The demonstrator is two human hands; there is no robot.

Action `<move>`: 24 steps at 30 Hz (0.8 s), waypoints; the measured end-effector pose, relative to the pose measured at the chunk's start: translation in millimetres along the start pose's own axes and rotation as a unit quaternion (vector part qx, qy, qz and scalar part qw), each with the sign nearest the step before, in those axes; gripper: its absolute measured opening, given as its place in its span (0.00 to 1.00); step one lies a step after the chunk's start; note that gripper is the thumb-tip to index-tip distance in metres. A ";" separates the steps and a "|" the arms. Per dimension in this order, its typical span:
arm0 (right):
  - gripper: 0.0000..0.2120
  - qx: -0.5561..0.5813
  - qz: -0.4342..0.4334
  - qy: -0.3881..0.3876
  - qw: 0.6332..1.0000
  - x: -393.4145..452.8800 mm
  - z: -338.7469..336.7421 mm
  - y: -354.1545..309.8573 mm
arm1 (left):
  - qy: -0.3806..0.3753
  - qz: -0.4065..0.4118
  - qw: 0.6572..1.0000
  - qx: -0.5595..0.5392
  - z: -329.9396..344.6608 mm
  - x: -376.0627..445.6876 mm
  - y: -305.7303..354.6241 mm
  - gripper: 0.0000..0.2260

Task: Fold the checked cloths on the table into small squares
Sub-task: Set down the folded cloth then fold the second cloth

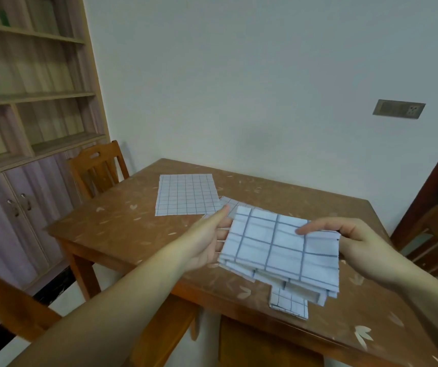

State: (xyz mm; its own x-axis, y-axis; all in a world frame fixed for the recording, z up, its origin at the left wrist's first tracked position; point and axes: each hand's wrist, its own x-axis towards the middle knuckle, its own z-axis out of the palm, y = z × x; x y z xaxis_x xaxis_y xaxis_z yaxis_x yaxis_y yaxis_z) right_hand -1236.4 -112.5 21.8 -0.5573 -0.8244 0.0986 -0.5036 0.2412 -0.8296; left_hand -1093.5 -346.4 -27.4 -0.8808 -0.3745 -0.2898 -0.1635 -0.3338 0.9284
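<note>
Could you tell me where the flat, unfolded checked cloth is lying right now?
In the head view, the flat cloth lies on the table's far left part, near the chair, beyond the left hand.

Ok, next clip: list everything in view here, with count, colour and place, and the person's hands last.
folded checked cloth: one, white with dark lines, held above the table's near side
flat checked cloth: one, white, far side of table
partly hidden checked cloth: one, behind the held one
table: one, brown, centre
chairs: at least two, wooden, left
shelf cabinet: one, left wall
wall socket: one, right wall
left hand: under the cloth's left edge
right hand: pinches its right edge
</note>
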 end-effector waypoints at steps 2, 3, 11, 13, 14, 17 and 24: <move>0.27 -0.022 -0.022 0.003 1.000 -1.4 -3.7 2.5 | -0.026 0.007 0.998 0.054 4.0 -0.5 -1.4 0.17; 0.28 -0.030 -0.027 -0.019 0.999 -2.7 -7.2 3.9 | -0.032 0.019 0.996 0.078 6.3 -0.5 -1.4 0.14; 0.29 0.070 0.011 -0.154 0.986 -10.6 -20.0 4.7 | -0.074 0.071 0.983 0.155 30.5 -7.1 9.1 0.09; 0.27 0.045 0.014 -0.091 0.995 -7.1 -8.0 -2.3 | -0.117 0.069 0.975 0.179 37.7 -10.4 9.7 0.09; 0.24 0.027 0.010 -0.079 0.996 -5.0 -1.8 -7.0 | -0.135 0.066 0.970 0.192 41.3 -12.3 10.2 0.09; 0.22 -0.022 -0.014 -0.031 0.999 -1.2 13.0 -13.1 | -0.176 0.064 0.957 0.221 49.0 -19.4 12.6 0.08; 0.18 -0.077 -0.050 0.081 0.992 -0.7 26.0 -8.4 | -0.129 0.150 0.926 0.321 46.3 -20.7 4.9 0.11</move>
State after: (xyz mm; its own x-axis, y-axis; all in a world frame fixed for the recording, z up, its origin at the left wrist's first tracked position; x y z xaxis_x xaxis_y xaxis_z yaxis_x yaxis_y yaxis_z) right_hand -1214.7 -127.2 14.4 -0.5917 -0.7580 0.2743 -0.6501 0.2474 -0.7185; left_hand -1096.6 -300.1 -6.1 -0.9927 -0.1199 -0.0087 -0.0524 0.3665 0.9289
